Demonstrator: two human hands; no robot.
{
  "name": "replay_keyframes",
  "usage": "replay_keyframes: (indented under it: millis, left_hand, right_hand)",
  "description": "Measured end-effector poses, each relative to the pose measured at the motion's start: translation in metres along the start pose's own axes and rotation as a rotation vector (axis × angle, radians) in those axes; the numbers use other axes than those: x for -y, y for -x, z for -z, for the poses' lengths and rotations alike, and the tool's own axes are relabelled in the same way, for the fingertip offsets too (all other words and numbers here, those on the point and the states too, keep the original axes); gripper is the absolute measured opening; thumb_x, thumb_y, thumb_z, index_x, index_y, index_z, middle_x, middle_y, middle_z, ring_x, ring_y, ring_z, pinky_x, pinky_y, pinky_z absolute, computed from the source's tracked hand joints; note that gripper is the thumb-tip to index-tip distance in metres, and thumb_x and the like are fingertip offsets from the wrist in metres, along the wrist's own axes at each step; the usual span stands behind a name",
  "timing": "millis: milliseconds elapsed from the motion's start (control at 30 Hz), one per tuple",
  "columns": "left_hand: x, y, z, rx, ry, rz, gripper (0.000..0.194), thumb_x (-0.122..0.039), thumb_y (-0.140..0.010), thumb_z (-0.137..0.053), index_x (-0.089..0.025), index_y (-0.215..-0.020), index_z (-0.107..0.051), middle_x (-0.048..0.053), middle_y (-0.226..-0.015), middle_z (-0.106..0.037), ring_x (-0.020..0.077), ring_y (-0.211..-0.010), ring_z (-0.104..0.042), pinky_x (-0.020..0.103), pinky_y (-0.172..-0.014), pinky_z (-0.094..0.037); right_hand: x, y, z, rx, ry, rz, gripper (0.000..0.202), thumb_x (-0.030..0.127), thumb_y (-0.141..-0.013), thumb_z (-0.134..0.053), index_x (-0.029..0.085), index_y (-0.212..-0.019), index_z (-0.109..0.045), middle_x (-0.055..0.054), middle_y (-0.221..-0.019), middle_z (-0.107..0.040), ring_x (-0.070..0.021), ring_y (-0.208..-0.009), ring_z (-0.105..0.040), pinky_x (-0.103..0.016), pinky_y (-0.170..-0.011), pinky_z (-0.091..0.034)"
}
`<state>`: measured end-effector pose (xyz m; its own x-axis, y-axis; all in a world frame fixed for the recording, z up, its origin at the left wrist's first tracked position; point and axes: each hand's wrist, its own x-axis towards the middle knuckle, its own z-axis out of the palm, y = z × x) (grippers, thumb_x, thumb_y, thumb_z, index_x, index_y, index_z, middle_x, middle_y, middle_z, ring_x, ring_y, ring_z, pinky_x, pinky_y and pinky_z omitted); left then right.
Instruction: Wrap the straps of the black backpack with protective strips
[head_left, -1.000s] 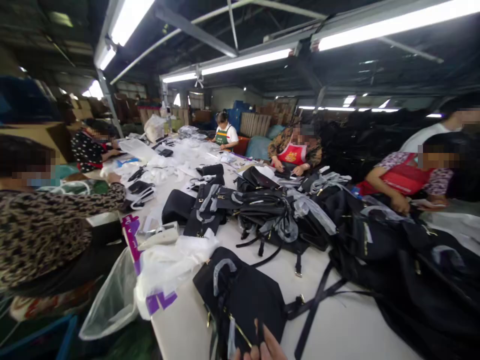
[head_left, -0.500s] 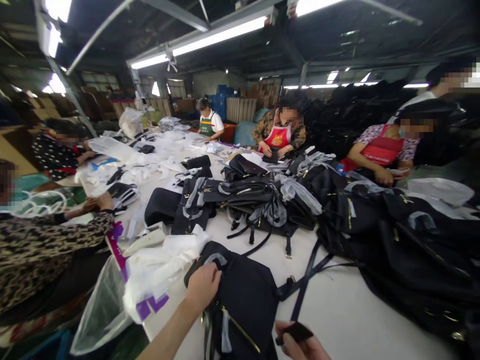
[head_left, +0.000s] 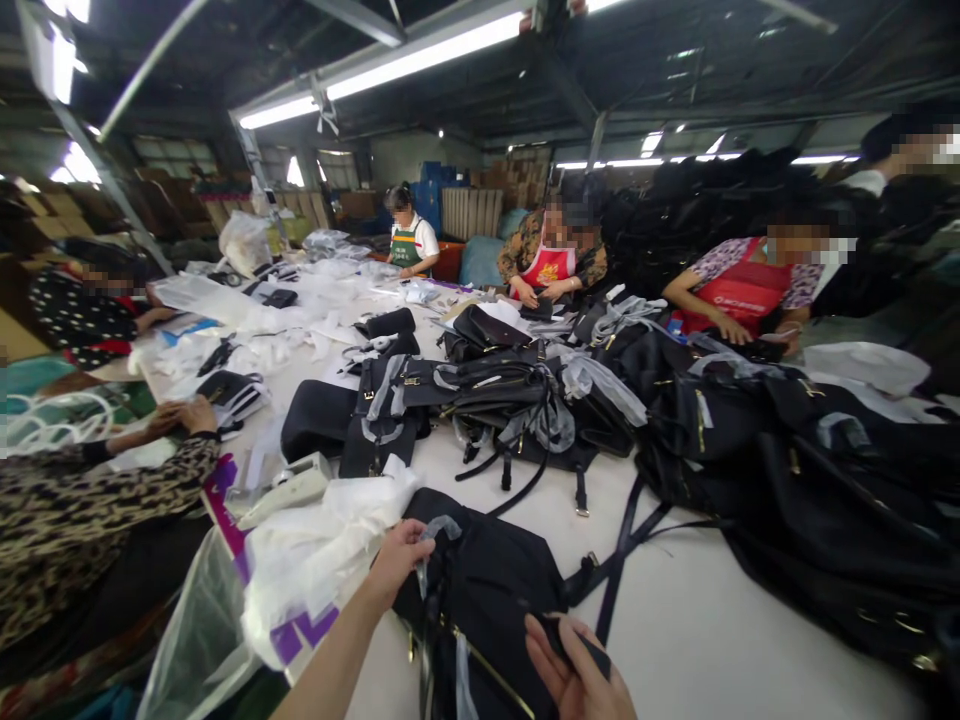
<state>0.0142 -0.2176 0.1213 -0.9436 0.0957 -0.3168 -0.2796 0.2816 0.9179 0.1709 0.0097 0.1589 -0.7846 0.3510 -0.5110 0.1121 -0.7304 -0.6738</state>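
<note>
The black backpack (head_left: 499, 565) is lying on the white table (head_left: 675, 620), its contents hidden. The left hand (head_left: 401, 556) is pinching its plastic-wrapped handle (head_left: 444, 527); the right hand (head_left: 581, 680), fingers bent, is gripping a small dark piece (head_left: 598, 654) above the backpack.

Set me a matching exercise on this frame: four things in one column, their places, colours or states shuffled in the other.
1. Left hand
2. Right hand
3. Crumpled white wrapping
4. Apron of the white-sleeved worker

A. Green with an orange stripe
B. Holding a small black piece
C. At the plastic-wrapped handle of the nearest black backpack
D. Left of that backpack, by the table edge

Pairs: 1-C, 2-B, 3-D, 4-A
</note>
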Motion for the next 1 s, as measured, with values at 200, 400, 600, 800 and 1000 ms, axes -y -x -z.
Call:
replay_keyframes:
  millis: [200,400,600,800,1000]
  left_hand:
    - [0.004,0.005,0.007,0.145,0.398,0.127,0.046,-0.051,-0.058,-0.085,-0.019,-0.073,-0.055,-0.005,-0.063,-0.058,0.0098,-0.060,-0.052,0.024,-0.060,-0.035]
    - [0.008,-0.007,0.013,0.235,0.462,0.197,0.053,-0.065,-0.063,-0.081,-0.019,-0.078,-0.058,-0.005,-0.060,-0.062,0.0107,-0.056,-0.056,0.025,-0.061,-0.042]
    - [0.012,-0.012,0.016,0.419,0.465,0.255,0.057,-0.060,-0.068,-0.082,-0.018,-0.098,-0.059,0.003,-0.069,-0.074,0.0176,-0.061,-0.068,0.029,-0.064,-0.049]
    - [0.000,-0.003,0.002,0.526,0.544,0.316,0.093,-0.045,-0.071,-0.086,-0.013,-0.148,-0.046,0.014,-0.094,-0.081,0.0202,-0.070,-0.074,0.027,-0.064,-0.049]
    - [0.015,-0.001,-0.024,0.131,0.893,0.402,0.028,-0.013,-0.069,-0.086,-0.013,-0.094,-0.071,0.005,-0.077,-0.078,0.0147,-0.066,-0.071,0.024,-0.063,-0.053]
  right_hand:
    - [-0.038,-0.022,-0.025,0.040,0.031,-0.020,0.058,0.052,-0.052,-0.101,0.015,-0.085,-0.071,-0.006,-0.082,-0.081,-0.0257,-0.091,-0.081,-0.024,-0.078,-0.066]
    - [-0.052,-0.030,-0.037,0.062,0.058,-0.007,0.056,0.050,-0.057,-0.100,0.016,-0.091,-0.072,-0.007,-0.088,-0.082,-0.0283,-0.098,-0.080,-0.030,-0.083,-0.066]
    - [-0.052,-0.034,-0.049,0.056,0.031,-0.019,0.062,0.047,-0.055,-0.101,0.014,-0.100,-0.072,-0.010,-0.099,-0.083,-0.0294,-0.105,-0.077,-0.031,-0.088,-0.064]
    - [-0.071,-0.030,-0.064,0.101,0.057,-0.113,0.065,0.050,-0.050,-0.101,0.014,-0.096,-0.073,-0.016,-0.100,-0.082,-0.0346,-0.109,-0.076,-0.037,-0.092,-0.062]
    - [-0.070,-0.033,-0.068,0.076,0.155,-0.116,0.072,0.057,-0.051,-0.098,0.017,-0.103,-0.070,-0.015,-0.100,-0.081,-0.0348,-0.097,-0.079,-0.035,-0.077,-0.063]
